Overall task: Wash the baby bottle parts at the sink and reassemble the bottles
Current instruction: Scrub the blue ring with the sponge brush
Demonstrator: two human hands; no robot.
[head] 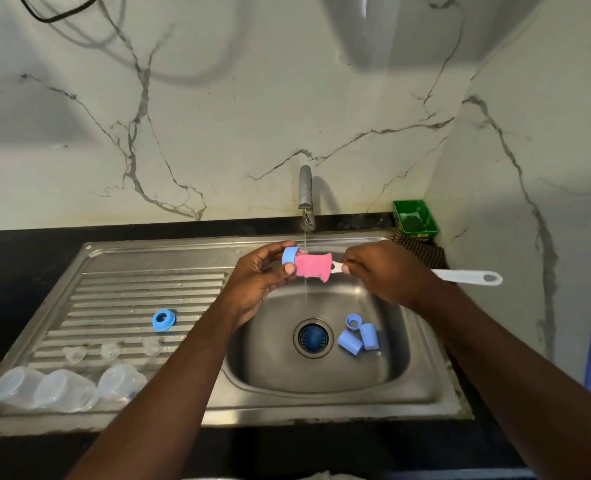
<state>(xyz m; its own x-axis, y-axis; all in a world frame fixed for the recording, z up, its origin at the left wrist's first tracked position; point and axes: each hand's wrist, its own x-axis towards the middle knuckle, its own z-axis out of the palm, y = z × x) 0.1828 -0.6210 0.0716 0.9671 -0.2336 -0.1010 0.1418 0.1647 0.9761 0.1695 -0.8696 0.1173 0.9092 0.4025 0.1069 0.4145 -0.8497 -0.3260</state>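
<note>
Over the steel sink basin (373, 368), my left hand (259, 278) pinches a blue bottle ring (289, 255). The pink sponge head (313, 267) of a white-handled bottle brush (467, 277) is pushed into that ring, and my right hand (387, 271) grips the brush near the sponge. A thin stream from the tap (305, 188) falls on the sponge. In the basin lie two blue caps (359, 339) and another blue ring (353, 321). On the drainboard (114, 292) sit a blue ring (164, 320), three clear teats (110, 350) and three clear bottles (65, 388) lying down.
A blue strainer (313, 337) covers the drain. A green tray (415, 218) and a dark checked cloth (422, 249) sit in the back right corner. Black countertop (27, 258) surrounds the sink, with marble walls behind and to the right.
</note>
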